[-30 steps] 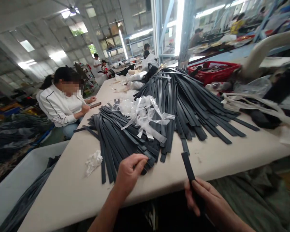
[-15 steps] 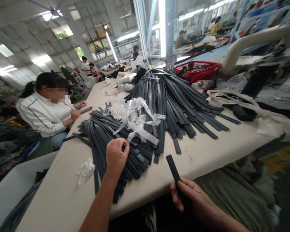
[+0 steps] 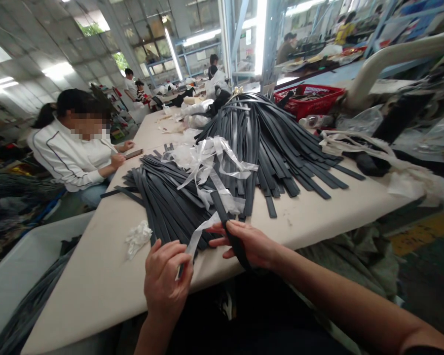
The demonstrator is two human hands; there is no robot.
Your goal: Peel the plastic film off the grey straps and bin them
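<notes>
My left hand (image 3: pixel 168 278) is at the table's near edge, its thumb and fingers pinched on the end of a translucent white strip (image 3: pixel 200 232). To its right, my right hand (image 3: pixel 246 241) grips a dark strap (image 3: pixel 221 207), whose upper end points up and left and whose lower part hangs below the hand. Behind both hands, a bundle of dark straps (image 3: pixel 166 197) fans over the beige table (image 3: pixel 96 276). A tangle of translucent strips (image 3: pixel 222 158) lies on the bundle. A larger bundle of dark straps (image 3: pixel 274 143) spreads farther back.
Crumpled white material (image 3: pixel 138 236) lies left of the near bundle. A white bin (image 3: pixel 29 261) stands beside the table. A person in a white jacket (image 3: pixel 70 153) sits at the left, holding a phone. A red basket (image 3: pixel 311 101) is behind the larger bundle.
My left hand has come back toward the table edge, drawing a translucent strip with it. My right hand has moved left and up with the dark strap. The view has shifted slightly.
</notes>
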